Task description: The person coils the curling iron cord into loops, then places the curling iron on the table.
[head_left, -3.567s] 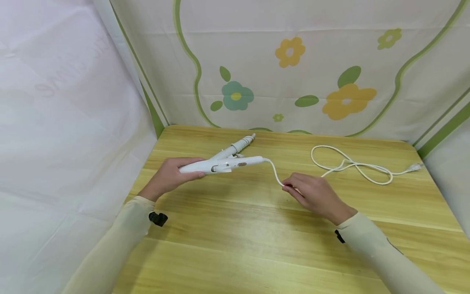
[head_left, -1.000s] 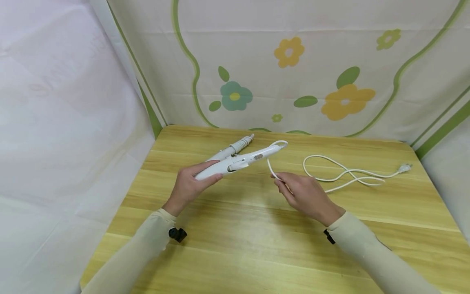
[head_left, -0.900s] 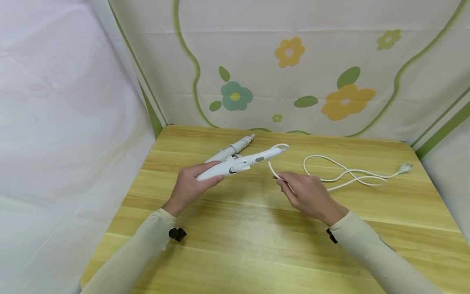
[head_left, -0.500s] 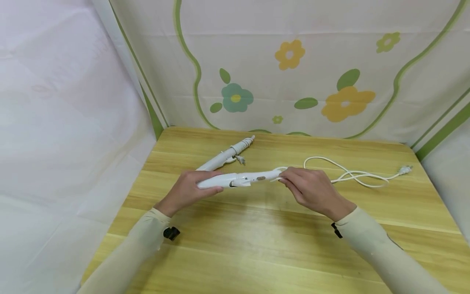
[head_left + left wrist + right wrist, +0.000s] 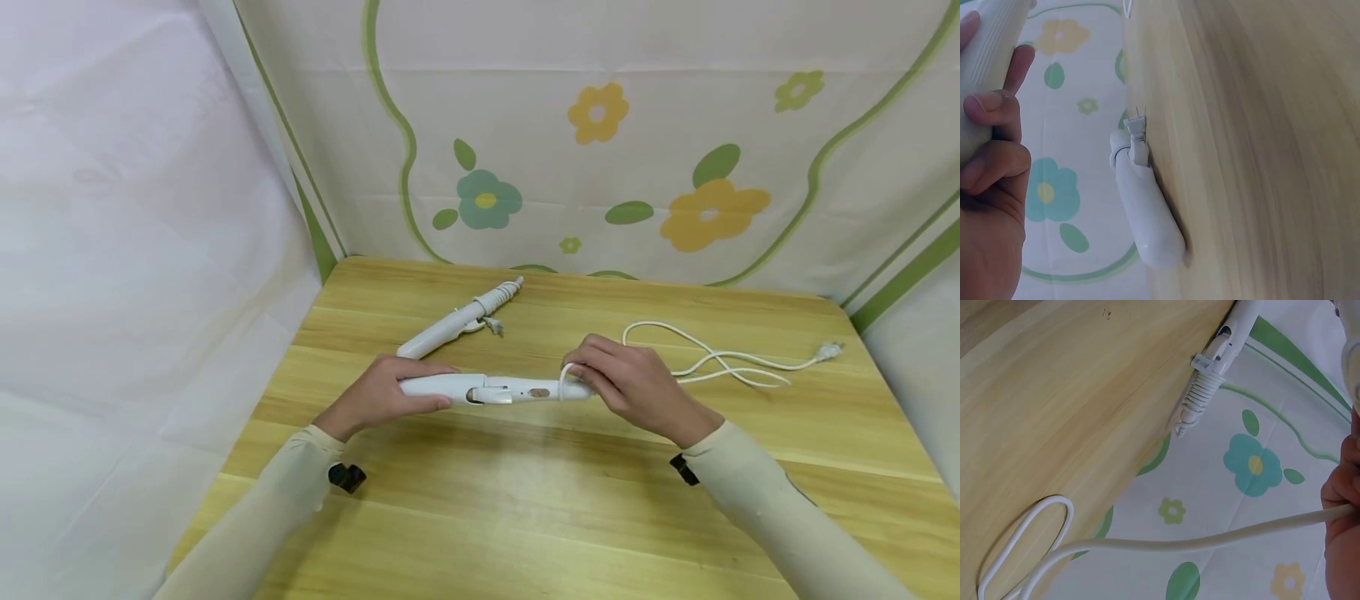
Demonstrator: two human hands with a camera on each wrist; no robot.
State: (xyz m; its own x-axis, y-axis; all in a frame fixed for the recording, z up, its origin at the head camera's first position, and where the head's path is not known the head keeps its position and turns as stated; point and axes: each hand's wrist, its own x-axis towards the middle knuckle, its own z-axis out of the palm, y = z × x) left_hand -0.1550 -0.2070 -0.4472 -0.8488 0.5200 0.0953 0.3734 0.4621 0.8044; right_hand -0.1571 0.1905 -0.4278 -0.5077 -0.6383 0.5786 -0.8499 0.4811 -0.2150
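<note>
Crosswise runs a long white plastic styling wand [image 5: 497, 388] | left hand [image 5: 381, 390] grips its thicker end | right hand [image 5: 636, 382], beside the slim end, pinches thin white cord [image 5: 1166, 545] crossing it

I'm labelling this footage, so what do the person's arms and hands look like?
The left hand and right hand are ungloved. The left sleeve and right sleeve are long and pale cream, each with a small black device near its end.
</note>
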